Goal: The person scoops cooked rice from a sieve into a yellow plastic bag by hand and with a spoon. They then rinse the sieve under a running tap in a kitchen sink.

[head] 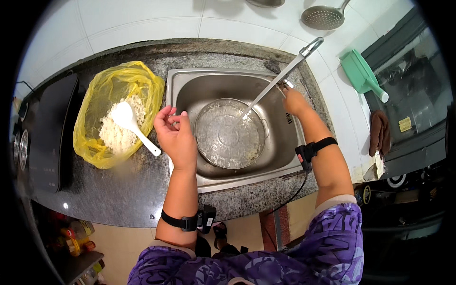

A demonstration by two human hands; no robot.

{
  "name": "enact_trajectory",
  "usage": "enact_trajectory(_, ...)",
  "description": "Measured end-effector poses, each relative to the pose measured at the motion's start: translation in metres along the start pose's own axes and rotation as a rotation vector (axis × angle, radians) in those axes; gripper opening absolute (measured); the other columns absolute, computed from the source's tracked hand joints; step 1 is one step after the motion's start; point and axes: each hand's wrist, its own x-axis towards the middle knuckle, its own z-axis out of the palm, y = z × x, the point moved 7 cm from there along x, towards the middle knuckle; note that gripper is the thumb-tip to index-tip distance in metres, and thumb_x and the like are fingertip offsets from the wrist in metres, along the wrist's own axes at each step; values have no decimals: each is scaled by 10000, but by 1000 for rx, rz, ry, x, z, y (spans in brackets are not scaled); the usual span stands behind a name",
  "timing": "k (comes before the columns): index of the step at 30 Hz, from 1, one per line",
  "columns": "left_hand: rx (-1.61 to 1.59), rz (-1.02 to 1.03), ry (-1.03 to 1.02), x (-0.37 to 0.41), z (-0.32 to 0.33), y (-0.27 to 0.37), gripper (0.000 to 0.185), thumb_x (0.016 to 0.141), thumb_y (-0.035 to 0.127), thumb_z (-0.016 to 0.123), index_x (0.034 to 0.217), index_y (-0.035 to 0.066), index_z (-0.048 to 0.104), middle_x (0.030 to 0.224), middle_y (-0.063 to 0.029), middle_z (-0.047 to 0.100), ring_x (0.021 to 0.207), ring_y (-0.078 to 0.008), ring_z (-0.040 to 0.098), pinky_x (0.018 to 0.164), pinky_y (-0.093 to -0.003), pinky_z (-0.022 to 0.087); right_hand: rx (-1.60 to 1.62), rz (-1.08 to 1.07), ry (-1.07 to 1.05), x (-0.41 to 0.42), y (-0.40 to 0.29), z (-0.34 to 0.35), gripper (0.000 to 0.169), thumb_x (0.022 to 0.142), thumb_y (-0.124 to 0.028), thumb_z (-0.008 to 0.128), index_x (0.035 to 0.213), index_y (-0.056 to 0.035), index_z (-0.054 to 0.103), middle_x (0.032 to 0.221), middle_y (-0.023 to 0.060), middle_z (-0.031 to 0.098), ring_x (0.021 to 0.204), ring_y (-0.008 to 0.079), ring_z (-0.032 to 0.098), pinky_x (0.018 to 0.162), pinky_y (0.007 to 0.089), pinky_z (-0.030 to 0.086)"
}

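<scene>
Water runs from the faucet spout (pixel 311 45) into a round metal pan (pixel 229 133) that stands in the stainless steel sink (pixel 185 85). My right hand (pixel 295 101) reaches to the faucet's base (pixel 285 84) at the sink's back right corner, its fingertips partly hidden there. Palm up and fingers curled apart, my left hand (pixel 174 133) hovers by the sink's left rim, holding nothing. To its left, a yellow plastic bag (pixel 89 107) lies open on the counter with cooked rice (pixel 115 137) inside. A white rice paddle (pixel 130 119) rests on the rice, its handle over the bag's edge.
An induction cooktop (pixel 53 135) stands at the counter's left. A perforated skimmer (pixel 322 17) hangs on the tiled wall, a green plastic scoop (pixel 361 73) and a brown cloth (pixel 379 131) farther right. A black cable (pixel 297 192) hangs from the right wrist band.
</scene>
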Motion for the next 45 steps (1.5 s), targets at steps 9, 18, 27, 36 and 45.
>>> enact_trajectory(9,6,10,2,-3,4,1,333,751,-17,569,1057,-30,439,994,-99,485,728,-63,462,593,-176,413,48,-128,-132,-42,-15,1,442,754,-58,486,1189,8,451,1289,242,355,1153,357,396,973,366,325)
enact_trajectory(18,-187,0,-147,-10,13,8,302,755,-40,555,1036,-13,447,989,-93,493,767,-79,485,673,-203,417,536,-358,41,-238,-87,-85,133,758,-74,588,867,2,600,862,160,601,753,303,583,681,340,466)
enact_trajectory(27,139,356,-271,-59,-89,120,272,768,-36,545,1025,5,470,1028,-91,469,808,-119,479,730,-235,413,859,195,376,-248,50,19,249,862,-193,504,703,-12,566,577,70,527,547,123,468,524,275,386)
enact_trajectory(36,1055,612,57,-24,-259,130,293,812,44,508,1094,1,441,1114,-127,444,966,-235,443,792,-324,366,780,205,569,-245,52,59,337,884,-209,431,624,3,462,556,76,466,540,152,427,538,308,374)
enact_trajectory(45,1188,537,131,-14,-268,112,294,823,100,500,1074,-44,444,1084,-181,467,1010,-321,440,898,-384,325,823,273,569,-247,65,65,313,881,-208,434,648,-4,484,561,55,477,541,141,425,539,291,371)
